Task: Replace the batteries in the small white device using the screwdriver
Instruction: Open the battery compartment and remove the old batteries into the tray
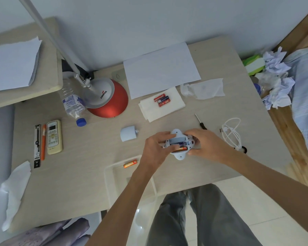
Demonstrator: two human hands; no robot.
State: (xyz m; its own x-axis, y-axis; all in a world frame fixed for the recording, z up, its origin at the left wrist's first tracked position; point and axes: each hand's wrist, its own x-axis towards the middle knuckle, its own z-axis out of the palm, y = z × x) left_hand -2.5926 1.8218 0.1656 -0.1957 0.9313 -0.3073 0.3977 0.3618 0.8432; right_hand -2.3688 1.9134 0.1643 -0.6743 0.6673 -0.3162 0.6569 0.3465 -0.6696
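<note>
Device (pixel 178 139) is being held compartment-up. Right hand (pixel 203 144) is clamping its 3 o'clock end to steady it. Left hand (pixel 156 148) is curling round the 9 o'clock end, thumb seemingly working a battery (pixel 183 148). Screwdriver (pixel 200 121) is lying idle at 1 o'clock.

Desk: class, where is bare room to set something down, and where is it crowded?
Bare: between the remote control and clear tray; between the white cable and the desk's near edge. Crowded: around the device, with cover and screwdriver.
</note>
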